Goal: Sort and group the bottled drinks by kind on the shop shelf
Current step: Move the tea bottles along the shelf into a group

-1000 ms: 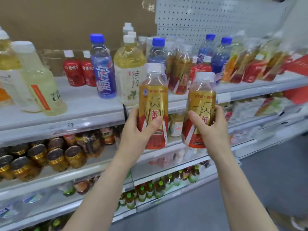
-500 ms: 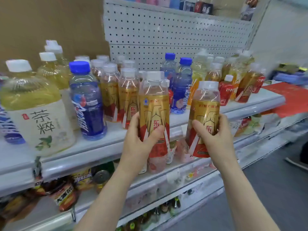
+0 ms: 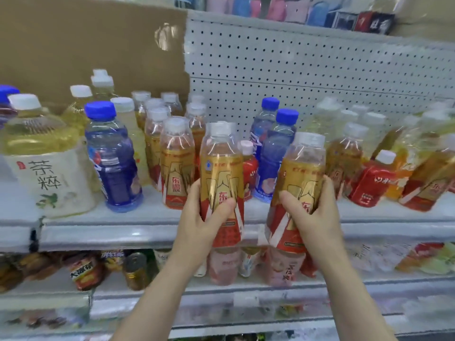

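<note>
Shop shelving fills the view: a white pegboard (image 3: 307,70) and brown cardboard (image 3: 73,45) back a crowded grey shelf (image 3: 110,233). A person stands before it, both arms raised. Their left grip (image 3: 204,217) is wrapped round the lower half of a gold-and-red bottle (image 3: 221,166), thumb across the label, holding it upright just in front of the shelf edge. Their right grip (image 3: 314,217) clasps a matching bottle (image 3: 304,168) the same way, tilted slightly. Neither bottle rests on the shelf. Just left stands a cluster of the same gold-labelled drinks (image 3: 173,163), probably where the pair belongs. Blue-capped bottles (image 3: 273,153) and small red bottles (image 3: 369,185) stand mixed nearby, so the sorting seems only partly done. Holding low keeps the labels showing, likely for matching kinds.
</note>
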Tool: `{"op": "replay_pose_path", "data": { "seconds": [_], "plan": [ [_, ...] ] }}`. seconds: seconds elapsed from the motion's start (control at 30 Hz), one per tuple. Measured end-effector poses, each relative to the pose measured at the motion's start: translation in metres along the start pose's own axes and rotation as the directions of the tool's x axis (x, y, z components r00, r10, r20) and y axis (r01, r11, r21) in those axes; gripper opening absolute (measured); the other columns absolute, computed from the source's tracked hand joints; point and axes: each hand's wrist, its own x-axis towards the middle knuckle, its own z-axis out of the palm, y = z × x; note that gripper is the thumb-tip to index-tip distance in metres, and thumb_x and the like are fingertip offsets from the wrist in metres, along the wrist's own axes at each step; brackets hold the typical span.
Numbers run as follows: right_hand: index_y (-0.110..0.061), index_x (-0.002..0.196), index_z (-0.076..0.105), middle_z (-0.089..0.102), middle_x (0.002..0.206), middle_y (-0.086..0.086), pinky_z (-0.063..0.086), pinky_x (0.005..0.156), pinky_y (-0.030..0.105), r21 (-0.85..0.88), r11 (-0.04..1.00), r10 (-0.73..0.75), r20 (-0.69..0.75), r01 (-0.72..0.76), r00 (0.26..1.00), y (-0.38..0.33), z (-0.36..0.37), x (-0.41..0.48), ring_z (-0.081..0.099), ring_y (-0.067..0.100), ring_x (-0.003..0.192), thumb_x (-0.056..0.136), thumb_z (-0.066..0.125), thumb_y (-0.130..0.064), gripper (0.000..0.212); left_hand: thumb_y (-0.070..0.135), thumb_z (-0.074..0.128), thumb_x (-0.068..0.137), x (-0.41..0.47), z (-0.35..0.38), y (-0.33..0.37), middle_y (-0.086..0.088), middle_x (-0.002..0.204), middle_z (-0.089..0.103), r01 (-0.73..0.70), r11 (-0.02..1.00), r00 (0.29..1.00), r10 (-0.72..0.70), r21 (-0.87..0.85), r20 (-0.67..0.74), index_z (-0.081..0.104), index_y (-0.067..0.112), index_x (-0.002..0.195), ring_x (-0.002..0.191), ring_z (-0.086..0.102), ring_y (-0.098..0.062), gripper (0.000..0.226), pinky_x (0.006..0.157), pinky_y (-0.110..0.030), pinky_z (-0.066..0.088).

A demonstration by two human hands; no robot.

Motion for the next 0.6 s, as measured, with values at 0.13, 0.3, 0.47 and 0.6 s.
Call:
{"op": "replay_pose_path", "data": {
  "seconds": [0.13,0.3,0.47,0.6],
  "plan": [
    [-0.028,0.132,0.051,0.07,0.101,-0.023,0.054,0.085,0.031,0.103,0.995,-0.006,0.028,0.003,1.0,0.01,-0.021,0.008,0.068,0.001,0.094,0.08,0.074,-0.063,0.067,0.057,0.068,0.071,-0.011,0.03,-0.005,0.011,0.119,0.069,-0.024,1.0,0.996,0.023,-0.003,-0.08,0.054,0.033,0.13,0.111,0.065,-0.008,0.065,0.098,-0.039,0.053],
    [-0.025,0.137,0.05,0.068,0.104,-0.024,0.05,0.084,0.022,0.099,0.995,-0.037,0.047,0.032,0.998,0.016,-0.06,0.016,0.065,-0.004,0.097,0.084,0.068,-0.064,0.068,0.043,0.074,0.074,-0.017,0.062,-0.004,0.016,0.108,0.071,-0.05,0.999,0.992,0.051,0.01,-0.114,0.055,0.03,0.123,0.099,0.068,-0.003,0.053,0.079,-0.018,0.054],
    [-0.028,0.131,0.05,0.069,0.102,-0.019,0.051,0.08,0.022,0.056,0.997,-0.051,0.033,0.049,0.998,0.014,-0.083,0.026,0.066,-0.003,0.093,0.089,0.073,-0.035,0.048,0.045,0.079,0.068,-0.01,0.077,-0.005,0.018,0.11,0.07,-0.027,0.999,0.996,0.03,0.042,-0.081,0.053,0.037,0.12,0.102,0.068,-0.004,0.059,0.084,-0.03,0.057],
    [-0.031,0.138,0.045,0.068,0.115,-0.016,0.054,0.093,0.032,0.067,0.994,-0.094,0.054,0.091,0.994,0.011,-0.084,0.029,0.065,-0.002,0.105,0.086,0.075,-0.037,0.061,0.039,0.078,0.079,-0.01,0.081,0.001,0.021,0.111,0.07,-0.044,0.998,0.997,0.047,0.047,-0.062,0.052,0.036,0.123,0.103,0.067,-0.001,0.051,0.082,-0.026,0.056]
  ]
}}
